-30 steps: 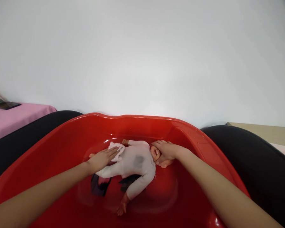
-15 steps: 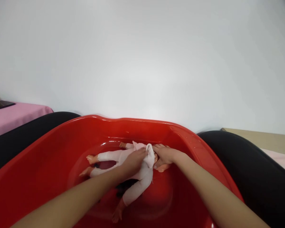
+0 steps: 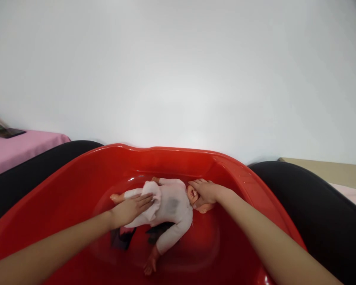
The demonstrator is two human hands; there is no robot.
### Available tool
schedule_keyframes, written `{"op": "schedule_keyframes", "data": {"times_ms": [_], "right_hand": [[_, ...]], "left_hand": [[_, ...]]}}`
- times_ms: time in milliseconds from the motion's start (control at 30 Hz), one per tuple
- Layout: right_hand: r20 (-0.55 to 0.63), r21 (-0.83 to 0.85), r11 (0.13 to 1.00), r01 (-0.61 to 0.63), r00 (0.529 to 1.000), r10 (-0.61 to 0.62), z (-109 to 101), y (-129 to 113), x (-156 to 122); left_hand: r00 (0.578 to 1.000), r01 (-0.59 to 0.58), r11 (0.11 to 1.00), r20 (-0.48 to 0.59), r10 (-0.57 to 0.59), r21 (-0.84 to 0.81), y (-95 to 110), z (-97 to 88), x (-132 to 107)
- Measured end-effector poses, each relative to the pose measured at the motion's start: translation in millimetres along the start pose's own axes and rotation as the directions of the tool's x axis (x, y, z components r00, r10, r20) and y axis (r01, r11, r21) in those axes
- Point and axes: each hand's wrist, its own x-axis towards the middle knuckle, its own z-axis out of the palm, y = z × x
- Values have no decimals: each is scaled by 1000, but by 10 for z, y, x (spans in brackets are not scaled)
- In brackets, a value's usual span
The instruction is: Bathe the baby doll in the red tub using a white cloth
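Observation:
A baby doll (image 3: 173,202) in white clothing lies on its back in a red tub (image 3: 172,160), feet to the left, head to the right. A grey patch shows on its chest. My left hand (image 3: 129,210) rests over a bunched pale pink-white cloth (image 3: 151,190) at the doll's hips, fingers extended across it with the thumb hidden. My right hand (image 3: 206,192) cups the doll's head (image 3: 193,194) from above, fingers and thumb round its far and near sides, partly covering the face.
Dark flat objects (image 3: 123,239) show at the tub bottom beside the doll's legs. Black rounded shapes (image 3: 284,190) flank the tub. At the left, a dark phone-like object (image 3: 13,133) lies on a pink cloth (image 3: 32,148). A white wall (image 3: 178,79) stands behind.
My left hand has moved left with the cloth, from the doll's neck down to its hips, uncovering the chest patch. My right hand stays at the head.

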Motion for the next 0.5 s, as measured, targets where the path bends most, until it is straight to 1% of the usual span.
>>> {"op": "schedule_keyframes", "data": {"times_ms": [67, 100, 167, 200, 267, 333, 400, 433, 467, 500], "right_hand": [[-6, -6, 1000, 2, 1000, -2, -8, -7, -9], [-8, -7, 1000, 7, 1000, -7, -8, -7, -10], [-6, -5, 1000, 12, 1000, -12, -2, 0, -3], [-4, -3, 1000, 12, 1000, -12, 2, 6, 4], [0, 1, 1000, 13, 1000, -13, 11, 18, 19], [-4, 1, 1000, 17, 1000, -17, 19, 30, 32], [-6, 2, 1000, 15, 1000, -15, 23, 39, 40], [-6, 2, 1000, 14, 1000, -14, 24, 43, 42], [-6, -1, 1000, 17, 1000, -17, 27, 47, 43], [-6, -6, 1000, 21, 1000, -21, 30, 51, 43]], "left_hand": [[993, 33, 998, 111, -27, -50, -234, 115, -287], [989, 59, 995, 140, -48, -79, -356, 158, -412], [982, 102, 987, 171, -79, -127, -573, 189, -604], [978, 134, 982, 178, -109, -134, -653, 174, -665], [966, 224, 965, 158, -202, -134, -722, 93, -698], [941, 338, 924, 65, -332, -181, -653, -25, -597], [906, 384, 871, -59, -420, -306, -457, -134, -357], [895, 369, 851, -105, -435, -374, -322, -171, -188], [894, 323, 845, -156, -420, -426, -169, -194, 6], [904, 255, 853, -202, -377, -455, -5, -200, 220]]}}
